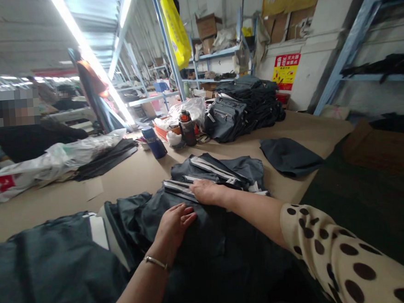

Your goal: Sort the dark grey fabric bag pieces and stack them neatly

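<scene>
Your dark grey fabric pieces [207, 225] lie heaped on the desk [131, 179] right in front of you, under and around both hands. The cloth looks smooth and matte, nearly black toward your body, with soft creases and rumpled folds to the left. Along the far part of the heap, several layers show white strips [177, 189] set off by dark lines, lying slantwise and fanned over one another.

Your right hand [205, 191] rests on these striped edges, its fingers curled downward; the fingertips are hidden, so you cannot tell whether that grip has closed on a layer. Your left hand [175, 220] is just beside it, nearer to you, over the plain cloth. Its grip is loose, fingers half bent and a little apart, with nothing seen between them.

At your left, a broad dark panel [51, 268] spreads across the near side, a white patch at its upper edge. One loose dark piece [290, 157] lies to the right, apart from the heap. Beyond stand a blue tumbler [155, 143], a dark bottle [187, 129] and a tall pile of dark zippered pieces [243, 107].
</scene>
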Demonstrator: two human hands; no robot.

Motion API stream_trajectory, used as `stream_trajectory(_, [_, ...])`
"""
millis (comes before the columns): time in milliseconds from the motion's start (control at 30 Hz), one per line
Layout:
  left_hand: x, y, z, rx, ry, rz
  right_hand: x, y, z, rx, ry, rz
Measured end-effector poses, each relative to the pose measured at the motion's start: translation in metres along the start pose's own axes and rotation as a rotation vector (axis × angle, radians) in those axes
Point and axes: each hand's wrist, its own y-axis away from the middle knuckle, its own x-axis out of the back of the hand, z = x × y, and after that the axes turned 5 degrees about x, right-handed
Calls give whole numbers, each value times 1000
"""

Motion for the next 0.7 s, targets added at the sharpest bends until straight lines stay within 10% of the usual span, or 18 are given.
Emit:
stream_trajectory(267, [-5, -19, 7, 97, -13, 19, 1, -11, 9, -150, -87, 45])
stream_trajectory(500, [9, -13, 13, 31, 38, -76, 12, 31, -5, 6, -377, 293])
stream_trajectory(700, [13, 14, 19, -69, 97, -198, 13, 65, -15, 85, -999, 342])
